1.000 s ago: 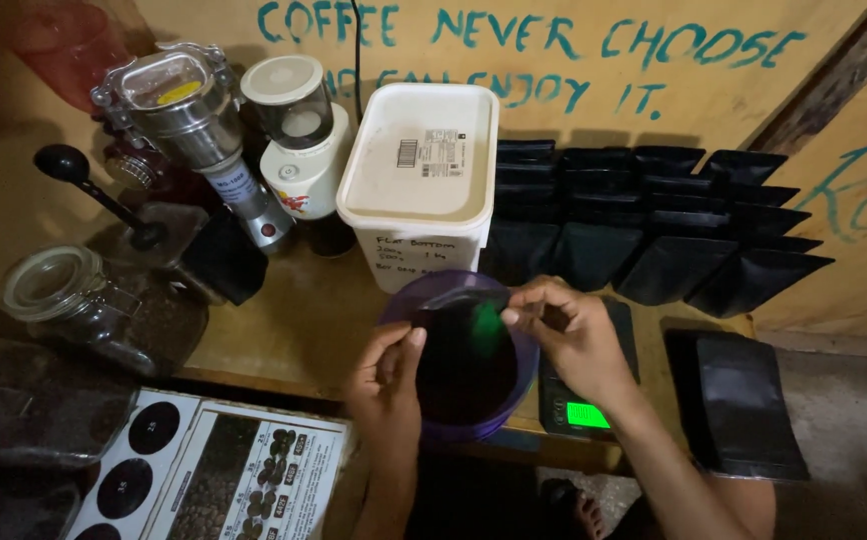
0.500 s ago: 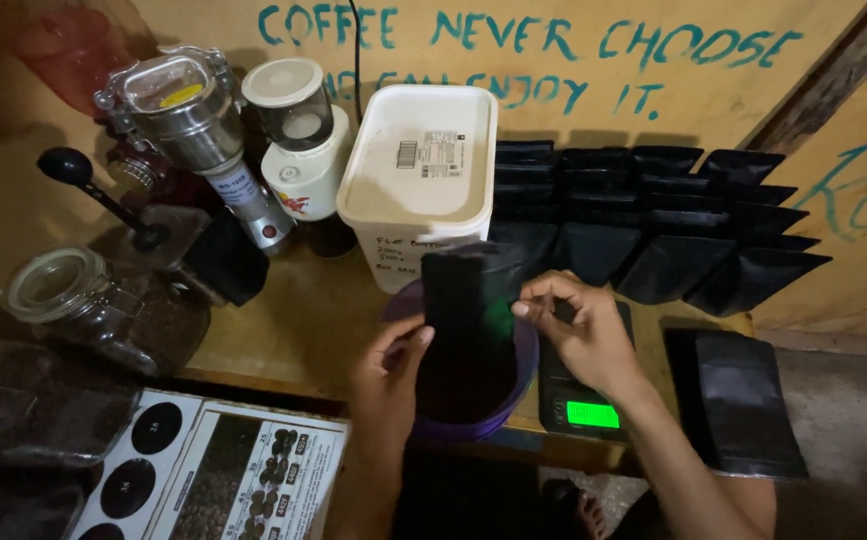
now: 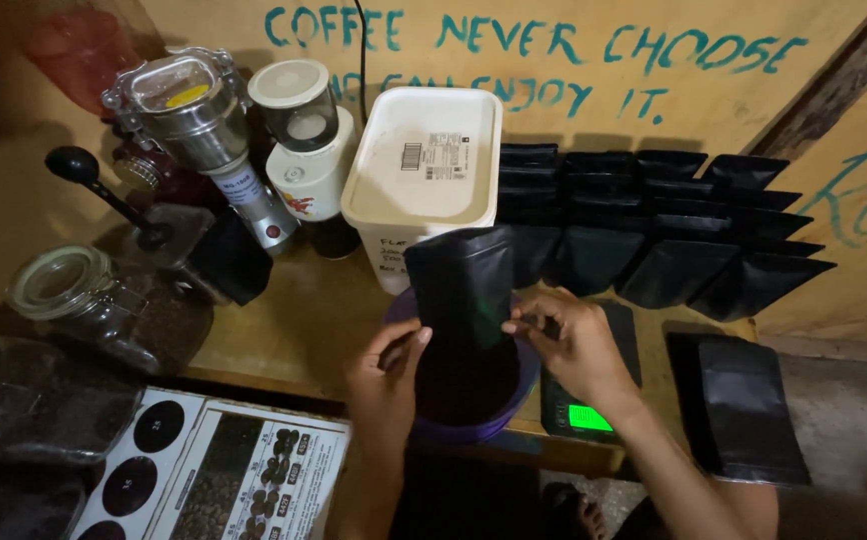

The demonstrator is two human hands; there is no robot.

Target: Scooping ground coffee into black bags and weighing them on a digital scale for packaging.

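A matte black stand-up pouch (image 3: pixel 462 285) is held upright between both hands, its lower part inside a purple bowl (image 3: pixel 522 395) of dark coffee. My left hand (image 3: pixel 384 380) grips the pouch's left edge, with fingers at the bowl's near-left rim. My right hand (image 3: pixel 574 345) pinches the pouch's right edge. The bowl rests on a small black scale (image 3: pixel 579 410) with a lit green display.
Behind stand a white lidded tub (image 3: pixel 424 170), a white grinder (image 3: pixel 304 150) and a metal grinder (image 3: pixel 194 130). A row of black pouches (image 3: pixel 684 230) lines the back wall; a flat stack (image 3: pixel 749 410) lies right. Glass jars of beans (image 3: pixel 84 310) sit left, a printed chart (image 3: pixel 224 480) below.
The black pouch has been lifted out of the purple bowl and stood upright; both hands rose with it and now hold its sides.
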